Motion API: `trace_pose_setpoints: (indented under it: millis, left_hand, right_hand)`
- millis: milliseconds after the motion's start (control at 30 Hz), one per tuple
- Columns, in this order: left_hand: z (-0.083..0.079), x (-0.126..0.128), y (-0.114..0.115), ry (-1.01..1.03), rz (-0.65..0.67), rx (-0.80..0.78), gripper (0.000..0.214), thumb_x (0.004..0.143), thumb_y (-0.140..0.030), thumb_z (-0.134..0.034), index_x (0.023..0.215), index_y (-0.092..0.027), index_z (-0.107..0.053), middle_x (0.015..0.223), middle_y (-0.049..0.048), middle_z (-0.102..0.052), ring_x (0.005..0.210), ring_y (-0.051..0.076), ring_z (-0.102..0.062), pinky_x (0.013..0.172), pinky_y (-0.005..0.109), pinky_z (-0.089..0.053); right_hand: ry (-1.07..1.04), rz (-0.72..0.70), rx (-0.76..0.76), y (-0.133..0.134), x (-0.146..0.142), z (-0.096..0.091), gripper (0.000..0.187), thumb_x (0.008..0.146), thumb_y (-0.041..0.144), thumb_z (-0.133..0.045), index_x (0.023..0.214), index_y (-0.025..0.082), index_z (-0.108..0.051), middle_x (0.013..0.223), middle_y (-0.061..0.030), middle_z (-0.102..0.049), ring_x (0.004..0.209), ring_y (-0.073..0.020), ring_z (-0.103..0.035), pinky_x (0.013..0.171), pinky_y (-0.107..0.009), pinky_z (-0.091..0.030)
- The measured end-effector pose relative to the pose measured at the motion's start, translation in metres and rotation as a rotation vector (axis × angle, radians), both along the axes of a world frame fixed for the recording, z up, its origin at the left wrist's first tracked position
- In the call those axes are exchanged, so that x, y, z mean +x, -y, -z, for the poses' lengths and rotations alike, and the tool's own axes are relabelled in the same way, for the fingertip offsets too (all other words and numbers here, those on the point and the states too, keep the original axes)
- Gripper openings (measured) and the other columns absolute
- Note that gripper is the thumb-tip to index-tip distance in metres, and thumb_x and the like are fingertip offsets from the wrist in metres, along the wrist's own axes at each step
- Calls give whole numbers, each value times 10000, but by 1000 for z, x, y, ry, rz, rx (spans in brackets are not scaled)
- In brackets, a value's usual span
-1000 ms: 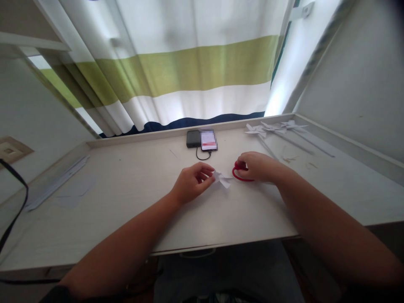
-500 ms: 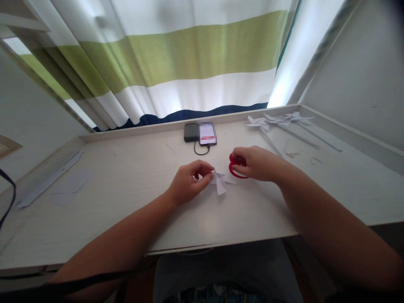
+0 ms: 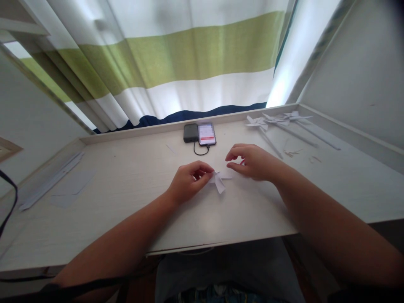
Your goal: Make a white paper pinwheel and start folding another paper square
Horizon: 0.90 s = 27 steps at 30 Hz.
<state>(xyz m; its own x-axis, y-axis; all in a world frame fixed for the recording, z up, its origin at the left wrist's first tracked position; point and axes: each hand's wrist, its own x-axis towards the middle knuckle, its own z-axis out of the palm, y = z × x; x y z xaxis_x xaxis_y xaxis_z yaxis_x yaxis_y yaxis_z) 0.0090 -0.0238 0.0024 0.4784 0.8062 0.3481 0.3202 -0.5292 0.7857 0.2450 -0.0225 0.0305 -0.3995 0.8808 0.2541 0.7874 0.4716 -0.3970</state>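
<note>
My left hand (image 3: 192, 180) is closed in a pinch on a folded white paper pinwheel (image 3: 219, 184), gripping it at its upper left near the centre. Its blades spread just above the desk. To the right, my right hand (image 3: 251, 162) hovers close by, thumb and index fingertips slightly apart and pointing at the pinwheel. A small bit of the red-handled scissors (image 3: 242, 162) shows inside the curl of this hand; the rest is hidden behind the palm and fingers.
Paper pinwheels (image 3: 257, 122) on paper sticks lie at the back right, beside small thin scraps (image 3: 293, 152). A phone (image 3: 207, 134) is cabled to a dark power bank (image 3: 190, 133) at the back. Paper strips (image 3: 52, 181) and sheets (image 3: 74, 187) lie left.
The red scissors handle has slid from my right fingertips back into the palm side, mostly out of sight. My right thumb and index finger have parted. My left hand keeps its pinch.
</note>
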Motion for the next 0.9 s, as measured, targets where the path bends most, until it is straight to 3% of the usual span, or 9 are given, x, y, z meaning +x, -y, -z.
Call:
trace_pose_setpoints:
  millis: [100, 200, 533, 900]
  left_hand:
    - [1, 0, 1, 32, -15, -19, 146, 814, -234, -676, 937, -154, -683, 823, 54, -721, 675, 126, -648, 611, 233, -517]
    - [3, -1, 1, 87, -27, -58, 216, 800, -253, -700, 983, -152, -647, 829, 65, -731, 724, 157, -686, 631, 251, -541]
    - [3, 0, 2, 182, -44, -81, 196, 789, -271, -718, 899, -152, -608, 785, 39, -695, 692, 135, -672, 627, 229, -542]
    - [1, -1, 1, 160, -66, -75, 180, 794, -285, -702, 854, -151, -598, 791, 38, -675, 690, 134, -639, 622, 237, -510]
  right_hand:
    - [-212, -157, 31, 8, -15, 2, 92, 818, 261, -632, 890, 206, -641, 870, -21, -673, 761, -151, -602, 634, -272, -497]
    - [-263, -231, 71, 12, -28, 7, 88, 816, 239, -641, 889, 195, -622, 857, -18, -664, 760, -143, -593, 669, -283, -496]
    - [-340, -282, 165, 11, -35, 15, 135, 809, 204, -660, 936, 193, -616, 898, -36, -645, 773, -148, -584, 692, -294, -491]
    - [-301, -290, 151, 12, -37, 16, 115, 794, 141, -629, 901, 181, -631, 870, -34, -644, 788, -151, -593, 718, -297, -499]
